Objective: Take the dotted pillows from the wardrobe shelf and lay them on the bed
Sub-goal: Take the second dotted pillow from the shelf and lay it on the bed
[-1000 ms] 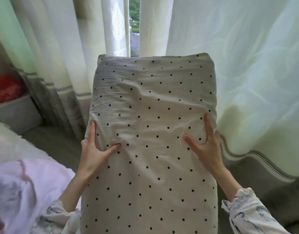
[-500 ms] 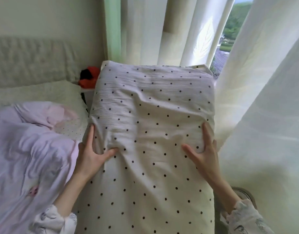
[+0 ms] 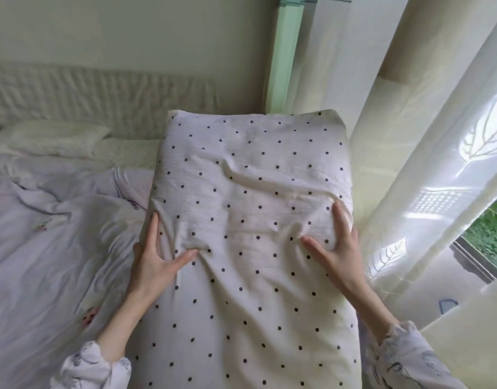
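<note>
I hold a long white pillow with small black dots (image 3: 250,209) lengthwise in front of me. My left hand (image 3: 154,256) grips its left edge, thumb pressed into the top. My right hand (image 3: 337,248) grips the right edge in the same way. The pillow hangs above the right side of the bed (image 3: 45,248), its far end pointing at the headboard (image 3: 87,91). The wardrobe is out of view.
A crumpled pale lilac duvet (image 3: 53,226) covers the bed on the left. A white pillow (image 3: 53,138) lies by the headboard. Sheer white curtains (image 3: 410,136) hang close on the right, with a window (image 3: 491,237) behind them.
The view has swung left from the curtains to the bed and headboard. The pillow has come with it, now over the bed's right side. Both hands keep the same grip.
</note>
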Tool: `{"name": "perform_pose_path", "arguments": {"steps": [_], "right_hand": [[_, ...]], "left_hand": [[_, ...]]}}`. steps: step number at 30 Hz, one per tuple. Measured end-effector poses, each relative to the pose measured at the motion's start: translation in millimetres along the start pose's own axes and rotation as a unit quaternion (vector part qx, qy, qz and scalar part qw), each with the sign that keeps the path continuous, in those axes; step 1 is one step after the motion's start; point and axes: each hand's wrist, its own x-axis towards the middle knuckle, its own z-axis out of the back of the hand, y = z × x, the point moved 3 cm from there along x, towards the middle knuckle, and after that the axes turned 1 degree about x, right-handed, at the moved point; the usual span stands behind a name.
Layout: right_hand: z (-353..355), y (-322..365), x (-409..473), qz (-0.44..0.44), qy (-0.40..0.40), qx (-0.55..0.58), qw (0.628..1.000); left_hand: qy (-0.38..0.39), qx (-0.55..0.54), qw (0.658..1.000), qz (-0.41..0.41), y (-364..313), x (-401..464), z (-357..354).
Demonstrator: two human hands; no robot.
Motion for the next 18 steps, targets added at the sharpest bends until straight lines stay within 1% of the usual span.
{"name": "perform_pose_path", "arguments": {"steps": [5,8,12,15,18], "right_hand": [[-32.6,-23.8,81.6,0.029,0.037,0.039,0.998],[-54.0,-36.2,138.8,0.066,0.050,0.048,0.995],[-81.5,-49.6,213.8,0.063,0.080,0.075,0.992],[-105.3,-52.1,272.8,0.082,0.110,0.091,0.986],[-133.2,-55.2,328.4,0.087,0.128,0.105,0.982]], "left_hand": [[-0.058,0.006,0.998,0.029,-1.4,44.4,-11.9],[-0.086,0.001,0.996,0.018,-5.2,76.9,-22.8],[-0.129,0.025,0.991,0.038,-11.4,125.0,-33.6],[-0.170,0.038,0.984,0.043,-18.4,165.7,-41.3],[-0.199,0.051,0.976,0.077,-17.9,201.9,-49.6]]}}
